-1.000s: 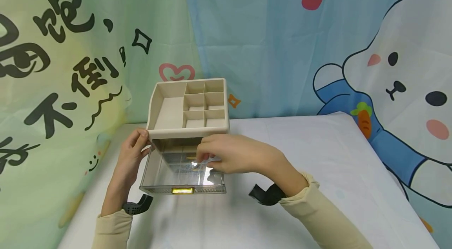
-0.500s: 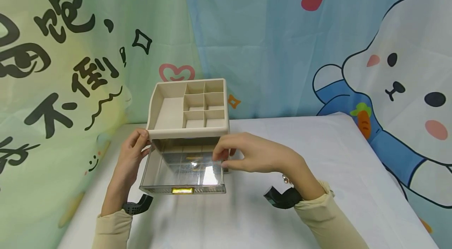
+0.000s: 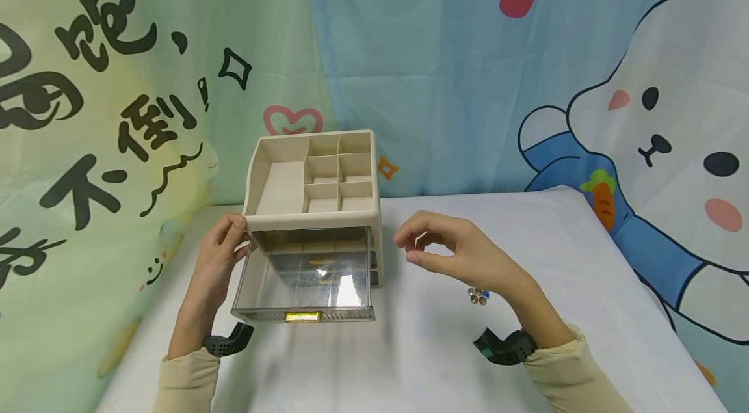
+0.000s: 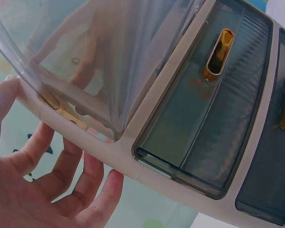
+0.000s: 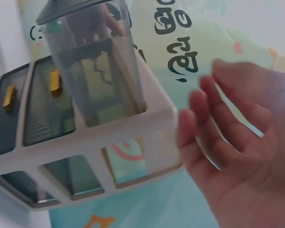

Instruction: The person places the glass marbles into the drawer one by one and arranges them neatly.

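A cream desktop drawer organizer [image 3: 311,220] stands on the white table, with open compartments on top. Its clear upper drawer [image 3: 275,289], with a gold handle [image 3: 302,316], is pulled out toward me. My left hand [image 3: 218,253] holds the organizer's left side; in the left wrist view its fingers [image 4: 69,161] touch the side wall and the thumb is at the front edge. My right hand [image 3: 453,247] is in the air to the right of the organizer, fingers loosely bent, with nothing in it. Under its wrist, a cluster of small shiny round pieces [image 3: 478,296] lies on the table.
Two lower drawers [image 4: 204,109] with gold handles are pushed in, as the left wrist view shows. A printed curtain [image 3: 409,75] hangs behind the table [image 3: 421,361]. Dark camera straps sit on both wrists.
My right hand has come away from over the pulled-out drawer, moving right. The shiny round pieces, hidden by the forearm earlier, are uncovered. The left hand and organizer have stayed still.
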